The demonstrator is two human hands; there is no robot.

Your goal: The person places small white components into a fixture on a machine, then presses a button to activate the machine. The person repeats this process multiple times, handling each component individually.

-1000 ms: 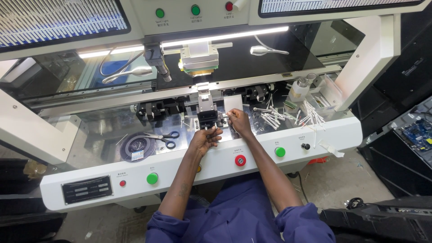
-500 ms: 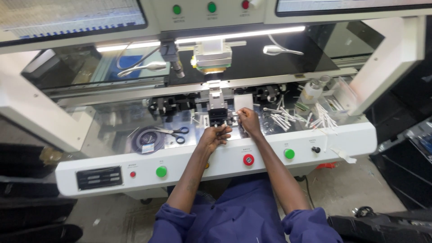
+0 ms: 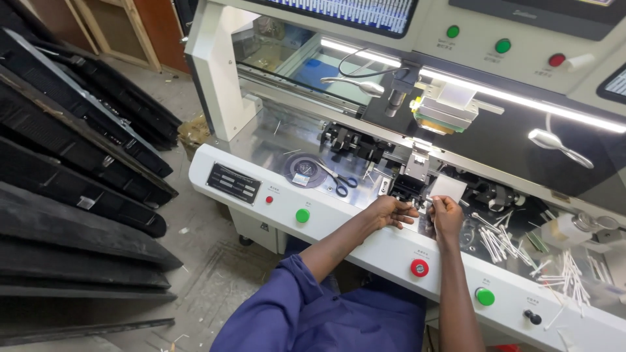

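Note:
My left hand [image 3: 391,212] and my right hand [image 3: 447,215] meet at the middle of a white bench machine [image 3: 365,241], just below its black clamp head [image 3: 407,186]. Both hands have their fingertips pinched on a small pale piece [image 3: 422,206] between them. A white square pad [image 3: 447,188] lies right behind my right hand. Above the clamp hangs a boxy press head [image 3: 443,107] with a camera tube [image 3: 394,98] beside it. What lies under my fingers is hidden.
Scissors [image 3: 339,182] and a round tape roll [image 3: 303,171] lie left of my hands. Several white swabs [image 3: 515,244] are scattered at the right by a small bottle [image 3: 570,229]. Green [image 3: 302,215] and red [image 3: 419,267] buttons line the front panel. Black panels [image 3: 78,195] are stacked at the left.
My head has swung left and closer, so the machine now runs diagonally and the stacked black panels come into view. Both hands stay at the clamp head, fingertips together.

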